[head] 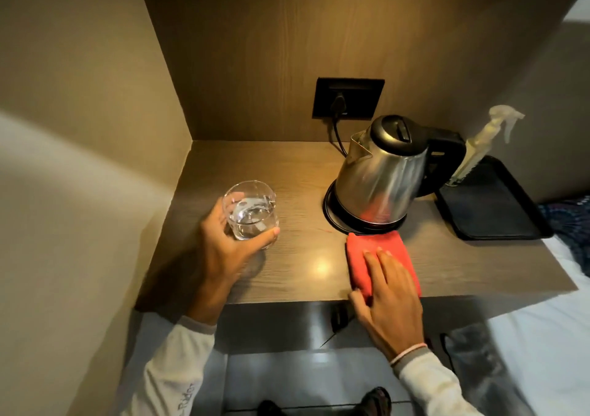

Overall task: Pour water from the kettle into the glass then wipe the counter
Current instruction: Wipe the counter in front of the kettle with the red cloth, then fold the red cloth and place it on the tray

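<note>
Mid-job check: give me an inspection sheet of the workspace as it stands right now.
Surface: wooden counter, glare spot near front, no spill seen.
Job's things: glass holds water; kettle on base; red cloth flat in front of kettle.
Clutter: black tray on right, spray bottle standing on it.
Grippers: left hand grips glass; right hand flat on cloth.
Cables: cord plugged into wall socket.
Surroundings: wood-panel alcove, bed at right.

Left hand (230, 249) is wrapped around the glass (250, 209), which has water in it, over the left side of the counter (306, 275). Right hand (388, 300) lies flat on a folded red cloth (376, 249) just in front of the steel kettle (383, 172) on its base. Black tray (491, 211) off to the right.
</note>
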A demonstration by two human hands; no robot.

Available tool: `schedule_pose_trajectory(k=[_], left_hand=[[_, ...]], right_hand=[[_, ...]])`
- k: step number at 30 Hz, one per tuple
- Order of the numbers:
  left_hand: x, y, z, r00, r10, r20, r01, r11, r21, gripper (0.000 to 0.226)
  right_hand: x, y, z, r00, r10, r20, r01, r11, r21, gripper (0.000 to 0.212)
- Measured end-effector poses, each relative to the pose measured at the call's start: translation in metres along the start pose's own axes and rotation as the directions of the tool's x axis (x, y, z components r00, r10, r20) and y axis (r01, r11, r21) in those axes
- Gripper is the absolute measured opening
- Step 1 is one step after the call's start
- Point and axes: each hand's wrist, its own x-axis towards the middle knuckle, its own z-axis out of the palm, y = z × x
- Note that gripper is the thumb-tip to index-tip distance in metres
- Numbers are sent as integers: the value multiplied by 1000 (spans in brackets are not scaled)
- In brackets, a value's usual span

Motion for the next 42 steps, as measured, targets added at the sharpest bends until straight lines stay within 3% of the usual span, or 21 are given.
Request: schedule_pose_trajectory(k=[2, 5, 9, 12, 15, 16, 18, 19, 21, 24, 28, 32, 33, 35, 37, 40, 42], left_hand=[[-1, -4, 10, 1000, -9, 30, 9, 1000, 2, 76], [2, -13, 19, 998, -44, 49, 44, 999, 9, 76], [11, -18, 24, 996, -68, 51, 66, 997, 43, 84], [17, -20, 27, 995, -86, 45, 83, 995, 63, 85], [15, -17, 36, 991, -117, 63, 114, 992, 61, 83], [13, -17, 40, 989, -129, 71, 125, 990, 62, 81], [5, -15, 48, 985, -156, 77, 151, 986, 69, 80], [1, -15, 51, 982, -170, 79, 165, 984, 67, 80], [-6, -12, 57, 977, -194, 84, 189, 980, 64, 81], [-14, -10, 63, 972, -223, 80, 219, 974, 53, 83], [-20, -2, 68, 972, -222, 78, 216, 973, 86, 84], [-34, 28, 65, 991, -128, 36, 115, 959, 257, 113], [-40, 38, 63, 998, -58, -23, 62, 945, 322, 115], [-52, 63, 72, 995, 76, -62, -53, 947, 316, 101], [-61, 93, 108, 993, 66, 94, -84, 976, 200, 80], [-67, 124, 183, 898, -116, 425, 155, 986, -60, 65], [-65, 128, 234, 868, -143, 475, 222, 968, -114, 59]], right_hand=[[-10, -16, 5, 1000, 4, -27, -3, 1000, 22, 62], [-19, -54, 12, 990, -138, 22, 135, 987, 88, 61], [-17, -88, 8, 914, -372, 159, 291, 878, 381, 50], [-5, -75, -12, 919, -328, 217, 97, 723, 684, 31], [5, -46, -30, 944, -63, 324, -272, 407, 872, 26], [8, -32, -34, 931, 27, 363, -358, 248, 900, 25], [11, -7, -46, 840, 134, 525, -514, -113, 850, 24], [13, 4, -53, 794, 140, 592, -551, -245, 798, 23], [19, 22, -66, 765, 172, 620, -536, -363, 762, 21], [31, 42, -82, 761, 186, 622, -506, -429, 748, 25], [43, 54, -92, 746, 26, 665, -595, -423, 684, 45], [65, 45, -107, 685, 30, 728, -728, -20, 686, 36], [67, 49, -109, 700, 32, 714, -713, -39, 700, 39], [65, 64, -119, 753, 23, 658, -641, -202, 741, 51], [63, 89, -136, 793, 43, 608, -593, -174, 786, 54], [75, 124, -150, 834, 96, 544, -540, -66, 839, 42], [85, 156, -155, 853, 163, 496, -498, -28, 866, 38]])
